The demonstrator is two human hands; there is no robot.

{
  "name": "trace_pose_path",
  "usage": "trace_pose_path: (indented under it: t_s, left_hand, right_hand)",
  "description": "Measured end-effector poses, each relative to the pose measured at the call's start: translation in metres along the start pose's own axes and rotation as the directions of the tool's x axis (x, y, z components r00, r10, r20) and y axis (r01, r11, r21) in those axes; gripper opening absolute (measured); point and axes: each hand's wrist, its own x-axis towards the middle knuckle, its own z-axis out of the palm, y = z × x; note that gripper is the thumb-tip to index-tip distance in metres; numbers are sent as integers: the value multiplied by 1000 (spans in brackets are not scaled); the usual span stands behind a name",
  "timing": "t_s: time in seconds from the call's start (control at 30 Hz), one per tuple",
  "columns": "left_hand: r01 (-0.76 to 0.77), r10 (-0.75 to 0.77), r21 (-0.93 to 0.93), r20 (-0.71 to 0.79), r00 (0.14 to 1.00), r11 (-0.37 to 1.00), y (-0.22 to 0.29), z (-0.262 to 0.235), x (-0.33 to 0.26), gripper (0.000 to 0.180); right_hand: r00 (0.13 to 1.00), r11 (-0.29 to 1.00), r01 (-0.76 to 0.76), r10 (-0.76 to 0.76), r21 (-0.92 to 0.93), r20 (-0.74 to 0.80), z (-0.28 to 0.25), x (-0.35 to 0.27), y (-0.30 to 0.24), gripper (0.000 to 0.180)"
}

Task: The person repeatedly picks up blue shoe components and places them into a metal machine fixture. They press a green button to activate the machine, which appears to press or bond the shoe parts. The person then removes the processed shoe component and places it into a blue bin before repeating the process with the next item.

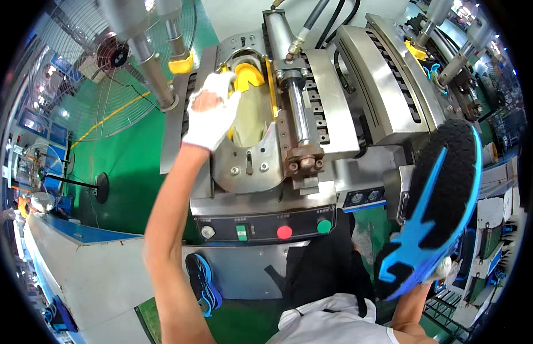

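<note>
You face a silver metal press (243,179), a black-and-blue-soled shoe (449,172) right of it. Your white-gloved left hand (213,112) is over the press, its grip impossible to tell; your white-gloved right hand (441,269) holds the shoe.

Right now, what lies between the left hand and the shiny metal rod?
Head view: after the left hand, an olive pad, a thin yellow strip, then a brownish metal plate.

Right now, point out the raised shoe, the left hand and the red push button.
Raised shoe (442,200): head view, on the sole's black tread.
Left hand (213,116): head view, on its gloved back.
Red push button (284,232): head view, on its round cap.
</note>
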Motion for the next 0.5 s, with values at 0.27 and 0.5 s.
trace_pose_path:
  t_s: [0.27,0.5]
  left_hand:
    - [121,-289,454,321,902,883,-105,153,107,29]
    - [-41,-72,320,336,939,946,-94,192,124,31]
  right_hand:
    - [966,999,-3,17,54,-257,-86,2,35,25]
    - [920,994,-71,98,86,-379,-96,12,66,23]
